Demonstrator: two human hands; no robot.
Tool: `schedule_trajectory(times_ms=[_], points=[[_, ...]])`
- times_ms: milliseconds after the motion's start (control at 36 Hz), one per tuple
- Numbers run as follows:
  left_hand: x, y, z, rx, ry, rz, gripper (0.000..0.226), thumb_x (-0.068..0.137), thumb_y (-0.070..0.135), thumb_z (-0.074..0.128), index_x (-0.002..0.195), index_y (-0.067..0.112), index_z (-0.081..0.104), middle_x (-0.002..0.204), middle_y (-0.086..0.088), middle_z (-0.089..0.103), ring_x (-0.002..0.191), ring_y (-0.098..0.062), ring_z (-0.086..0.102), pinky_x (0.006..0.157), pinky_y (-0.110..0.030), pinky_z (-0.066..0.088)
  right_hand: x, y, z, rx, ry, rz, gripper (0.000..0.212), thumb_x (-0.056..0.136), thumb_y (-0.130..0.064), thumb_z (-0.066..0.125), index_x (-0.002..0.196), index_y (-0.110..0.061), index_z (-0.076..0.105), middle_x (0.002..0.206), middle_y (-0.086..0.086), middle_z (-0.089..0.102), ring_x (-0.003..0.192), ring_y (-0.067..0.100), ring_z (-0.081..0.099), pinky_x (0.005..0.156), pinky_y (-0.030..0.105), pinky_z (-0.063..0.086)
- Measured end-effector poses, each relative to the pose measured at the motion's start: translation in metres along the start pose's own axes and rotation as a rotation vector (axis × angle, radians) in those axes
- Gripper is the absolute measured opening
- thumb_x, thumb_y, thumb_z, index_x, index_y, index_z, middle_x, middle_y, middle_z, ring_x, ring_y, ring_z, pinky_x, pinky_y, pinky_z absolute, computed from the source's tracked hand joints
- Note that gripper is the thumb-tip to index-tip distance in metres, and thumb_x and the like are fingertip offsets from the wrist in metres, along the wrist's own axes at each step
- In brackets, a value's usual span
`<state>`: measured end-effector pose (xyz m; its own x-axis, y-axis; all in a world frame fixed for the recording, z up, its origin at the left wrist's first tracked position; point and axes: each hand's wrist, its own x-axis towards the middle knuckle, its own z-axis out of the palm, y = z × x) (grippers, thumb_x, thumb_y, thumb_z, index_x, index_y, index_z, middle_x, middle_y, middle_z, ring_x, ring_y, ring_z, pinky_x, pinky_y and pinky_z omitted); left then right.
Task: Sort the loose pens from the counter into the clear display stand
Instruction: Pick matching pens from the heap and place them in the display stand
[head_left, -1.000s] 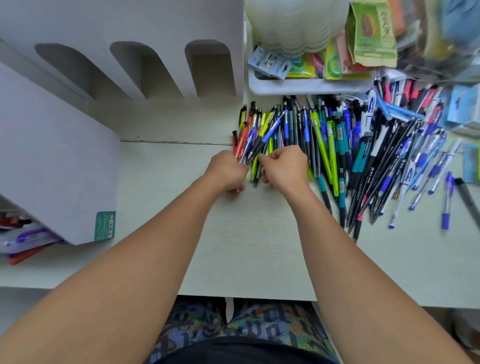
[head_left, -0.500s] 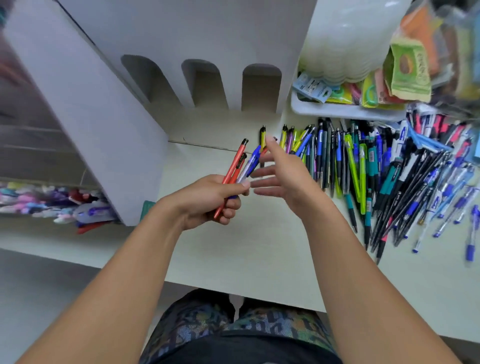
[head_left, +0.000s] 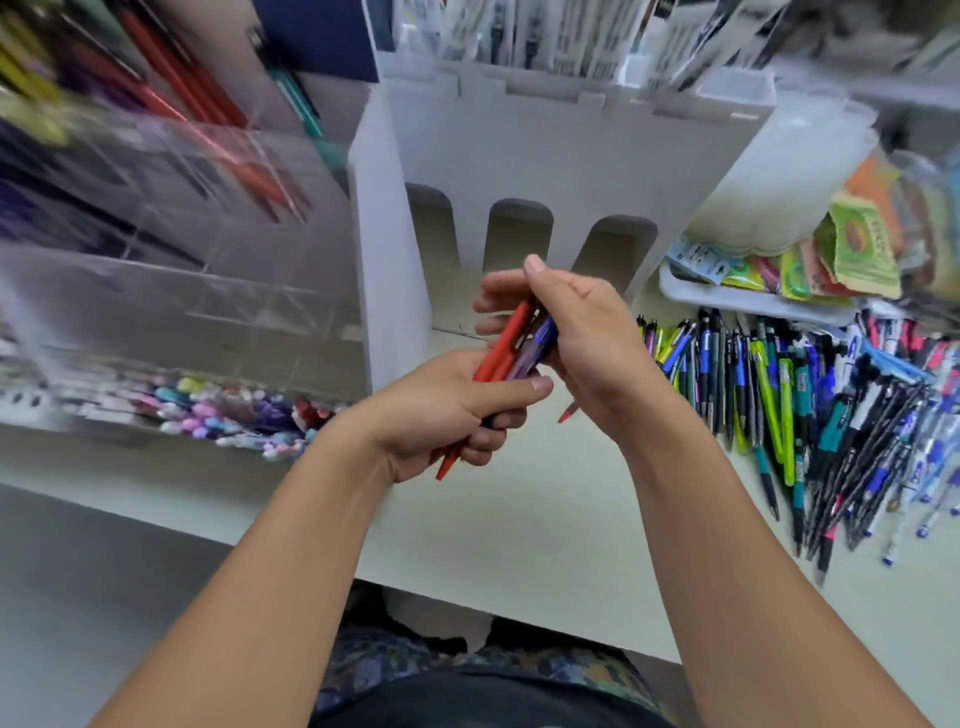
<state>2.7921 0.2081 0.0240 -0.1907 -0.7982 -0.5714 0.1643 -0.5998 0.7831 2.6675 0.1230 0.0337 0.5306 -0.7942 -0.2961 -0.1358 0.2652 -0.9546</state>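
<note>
Pens (head_left: 511, 345) were held above the counter (head_left: 519, 519), right of the clear display stand (head_left: 171, 291).
Slim, smooth plastic barrels were gripped by the left hand (head_left: 447, 410), fingers curled; right hand (head_left: 587, 338) fingers were wrapped round their tops.

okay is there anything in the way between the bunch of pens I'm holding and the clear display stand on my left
Nothing visible blocks it. The pens, gripped by the left hand and right hand, sit right of the clear display stand. Only the white divider panel stands beside that path, behind it.
</note>
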Motion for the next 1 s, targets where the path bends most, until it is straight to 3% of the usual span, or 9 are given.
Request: schedule_trajectory(times_ms=[139,222,278,389,556,611,722,833,1000], points=[[-0.045,0.02,-0.047,-0.078,-0.023,0.113,0.025,0.086,0.041,0.063,0.09,0.018,0.054,0.06,0.004,0.038,0.044,-0.007,0.028,0.04,-0.017,0.025,-0.009,-0.023,0.052,-0.019,0.175,-0.155,0.016,0.103,-0.026,0.057,0.101,-0.017,0.071,0.092,0.003,0.072,0.082,0.019,0.069,0.069,0.028,0.057],[-0.071,0.027,-0.083,-0.104,-0.062,0.167,0.006,0.087,0.034,0.066,0.083,0.03,0.068,0.065,0.001,0.045,0.045,-0.008,0.032,0.04,-0.018,0.028,-0.007,-0.033,0.086,-0.032,0.236,-0.187,0.013,0.092,-0.017,0.074,0.096,-0.005,0.07,0.075,-0.002,0.068,0.063,0.013,0.061,0.058,0.026,0.051],[-0.083,0.028,-0.106,-0.071,-0.049,0.195,0.009,0.094,0.025,0.065,0.094,0.032,0.071,0.067,-0.001,0.051,0.044,-0.009,0.036,0.038,-0.019,0.03,-0.003,-0.038,0.111,-0.035,0.226,-0.177,0.015,0.086,-0.011,0.078,0.096,-0.002,0.07,0.071,0.001,0.068,0.059,0.014,0.06,0.054,0.026,0.05],[-0.1,0.032,-0.145,0.026,0.031,0.266,0.025,0.096,0.02,0.067,0.12,0.024,0.062,0.072,-0.006,0.067,0.042,-0.014,0.046,0.037,-0.021,0.037,0.008,-0.045,0.158,-0.015,0.253,-0.17,0.012,0.085,-0.008,0.078,0.094,-0.005,0.071,0.066,0.002,0.069,0.055,0.013,0.062,0.052,0.025,0.05],[-0.115,0.033,-0.181,0.005,0.122,0.359,0.021,0.099,0.034,0.061,0.116,0.022,0.062,0.071,-0.01,0.061,0.041,-0.016,0.041,0.036,-0.02,0.03,0.019,-0.055,0.212,-0.01,0.296,-0.176,0.002,0.091,-0.007,0.071,0.093,-0.006,0.07,0.069,0.006,0.072,0.053,0.01,0.06,0.048,0.021,0.047],[-0.117,0.033,-0.192,-0.008,0.115,0.383,0.016,0.099,0.034,0.063,0.114,0.028,0.063,0.079,-0.014,0.058,0.049,-0.021,0.038,0.038,-0.021,0.029,0.021,-0.059,0.223,0.012,0.281,-0.191,0.016,0.09,-0.015,0.073,0.096,0.0,0.07,0.069,0.007,0.07,0.054,0.011,0.058,0.047,0.02,0.046],[-0.128,0.034,-0.208,-0.03,0.093,0.417,0.019,0.096,0.04,0.059,0.111,0.027,0.059,0.065,-0.003,0.057,0.039,-0.016,0.043,0.038,-0.023,0.031,0.029,-0.065,0.242,0.036,0.249,-0.216,0.009,0.09,-0.013,0.073,0.087,-0.005,0.07,0.064,0.005,0.063,0.05,0.01,0.053,0.046,0.018,0.044],[-0.142,0.033,-0.231,-0.134,0.278,0.459,0.008,0.102,0.036,0.052,0.101,0.028,0.052,0.064,-0.002,0.065,0.042,-0.017,0.058,0.034,-0.022,0.04,0.032,-0.079,0.254,0.171,0.375,-0.38,0.004,0.092,-0.014,0.07,0.089,-0.011,0.072,0.072,0.005,0.065,0.055,0.012,0.057,0.052,0.018,0.05],[-0.167,0.025,-0.266,-0.2,0.574,0.446,0.014,0.1,0.037,0.059,0.097,0.023,0.057,0.062,0.004,0.062,0.038,-0.008,0.041,0.033,-0.017,0.028,0.043,-0.096,0.274,0.139,0.37,-0.582,0.009,0.097,-0.01,0.066,0.103,-0.008,0.072,0.079,0.004,0.073,0.066,0.017,0.07,0.065,0.025,0.059]])
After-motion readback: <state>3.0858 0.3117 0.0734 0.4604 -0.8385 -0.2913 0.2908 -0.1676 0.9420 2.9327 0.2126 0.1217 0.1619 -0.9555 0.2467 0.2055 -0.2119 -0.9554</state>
